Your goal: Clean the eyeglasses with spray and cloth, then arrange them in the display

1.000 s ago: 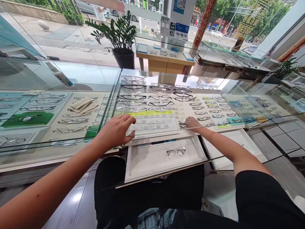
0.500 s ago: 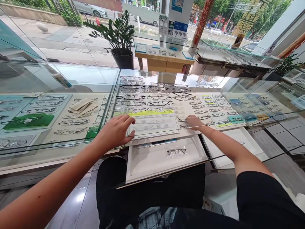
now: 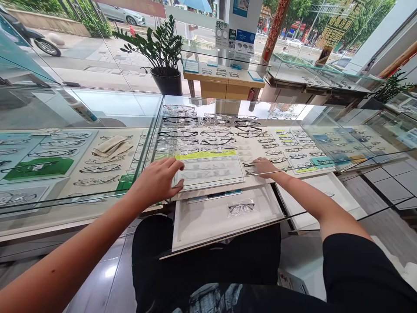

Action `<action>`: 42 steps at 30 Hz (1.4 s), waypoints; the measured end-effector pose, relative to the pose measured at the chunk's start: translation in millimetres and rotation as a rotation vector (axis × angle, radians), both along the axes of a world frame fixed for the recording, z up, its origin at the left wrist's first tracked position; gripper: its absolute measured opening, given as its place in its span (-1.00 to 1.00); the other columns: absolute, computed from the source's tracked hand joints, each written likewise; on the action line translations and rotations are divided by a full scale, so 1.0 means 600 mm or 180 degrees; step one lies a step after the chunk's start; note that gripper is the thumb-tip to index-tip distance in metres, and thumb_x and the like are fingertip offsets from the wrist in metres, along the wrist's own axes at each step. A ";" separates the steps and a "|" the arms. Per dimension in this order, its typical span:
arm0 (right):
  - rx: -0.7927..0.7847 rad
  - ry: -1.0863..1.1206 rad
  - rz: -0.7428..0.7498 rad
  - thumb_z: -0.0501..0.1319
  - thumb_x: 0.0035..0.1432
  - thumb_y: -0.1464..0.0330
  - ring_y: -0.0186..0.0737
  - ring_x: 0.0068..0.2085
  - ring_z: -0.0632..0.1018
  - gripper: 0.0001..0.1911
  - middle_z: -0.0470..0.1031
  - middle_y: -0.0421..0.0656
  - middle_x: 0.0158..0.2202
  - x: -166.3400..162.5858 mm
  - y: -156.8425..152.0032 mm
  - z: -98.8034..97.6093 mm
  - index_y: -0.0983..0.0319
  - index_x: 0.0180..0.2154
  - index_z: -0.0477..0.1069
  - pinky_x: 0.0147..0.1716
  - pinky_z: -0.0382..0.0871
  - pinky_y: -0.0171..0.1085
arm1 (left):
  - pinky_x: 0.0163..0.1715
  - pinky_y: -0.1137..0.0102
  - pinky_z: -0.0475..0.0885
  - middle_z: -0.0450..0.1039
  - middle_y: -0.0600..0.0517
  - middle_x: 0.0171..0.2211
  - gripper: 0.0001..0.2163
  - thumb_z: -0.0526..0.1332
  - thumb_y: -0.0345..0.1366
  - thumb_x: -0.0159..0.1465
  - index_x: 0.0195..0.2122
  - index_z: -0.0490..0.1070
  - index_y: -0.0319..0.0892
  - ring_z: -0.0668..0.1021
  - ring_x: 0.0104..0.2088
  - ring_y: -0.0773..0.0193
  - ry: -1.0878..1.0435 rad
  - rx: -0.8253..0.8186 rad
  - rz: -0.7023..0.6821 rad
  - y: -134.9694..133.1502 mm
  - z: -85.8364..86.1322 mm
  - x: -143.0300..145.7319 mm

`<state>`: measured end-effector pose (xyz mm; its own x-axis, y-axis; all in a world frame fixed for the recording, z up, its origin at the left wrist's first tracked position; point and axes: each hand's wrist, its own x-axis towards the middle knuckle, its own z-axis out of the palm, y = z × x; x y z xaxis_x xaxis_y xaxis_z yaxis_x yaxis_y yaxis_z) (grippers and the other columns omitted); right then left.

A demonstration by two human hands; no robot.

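My left hand curls round the left edge of a clear display plate inside the glass counter, fingers on top and thumb beneath. My right hand reaches into the case to the right of that plate. Its fingers are closed on a dark-rimmed pair of glasses lying among rows of frames. Below the hands, a white drawer stands pulled out, with one bagged pair of glasses lying in it.
Rows of spectacle frames fill the lit counter under its glass top. A folded cloth lies in the left section. A second drawer is open at the right. A potted plant and more display tables stand beyond.
Both hands stay almost where they were; my right hand has edged slightly to the left on the glasses. The view has tilted down a little.
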<state>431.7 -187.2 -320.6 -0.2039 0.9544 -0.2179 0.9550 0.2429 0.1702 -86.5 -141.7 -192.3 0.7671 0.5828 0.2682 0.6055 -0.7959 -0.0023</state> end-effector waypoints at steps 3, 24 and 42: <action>-0.0023 0.0057 -0.0014 0.31 0.36 0.41 0.28 0.39 0.52 -0.49 0.58 0.22 0.41 0.002 0.001 0.000 0.36 0.29 0.60 0.37 0.38 0.05 | -0.02 0.03 0.55 0.62 -0.21 -0.04 -0.77 0.18 -0.14 0.43 0.01 0.46 -0.12 0.68 -0.01 -0.20 -0.0002 0.0018 -0.0020 0.000 0.000 0.000; -0.0027 0.0386 -0.0152 0.34 0.32 0.47 0.22 0.48 0.45 -0.79 0.57 0.09 0.46 0.011 -0.007 0.009 0.20 -0.22 0.79 0.47 0.34 0.11 | 0.00 0.06 0.55 0.63 -0.17 -0.06 -0.79 0.20 -0.14 0.41 -0.02 0.47 -0.08 0.68 -0.02 -0.16 -0.0065 -0.0009 0.0082 -0.002 0.001 0.002; -0.0049 0.0242 -0.0284 0.29 0.36 0.45 0.23 0.49 0.43 -0.68 0.51 0.08 0.52 0.004 -0.009 0.005 0.21 0.03 0.78 0.48 0.34 0.11 | 0.03 0.00 0.55 0.63 -0.21 -0.05 -0.78 0.25 -0.15 0.36 -0.03 0.49 -0.08 0.66 0.00 -0.24 -0.0178 -0.0200 0.0089 -0.003 0.004 0.006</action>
<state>433.8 -192.6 -317.5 -0.1349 0.9661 -0.2200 0.9830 0.1585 0.0932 -83.0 -143.6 -189.7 0.7350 0.6209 0.2725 0.6253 -0.7761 0.0816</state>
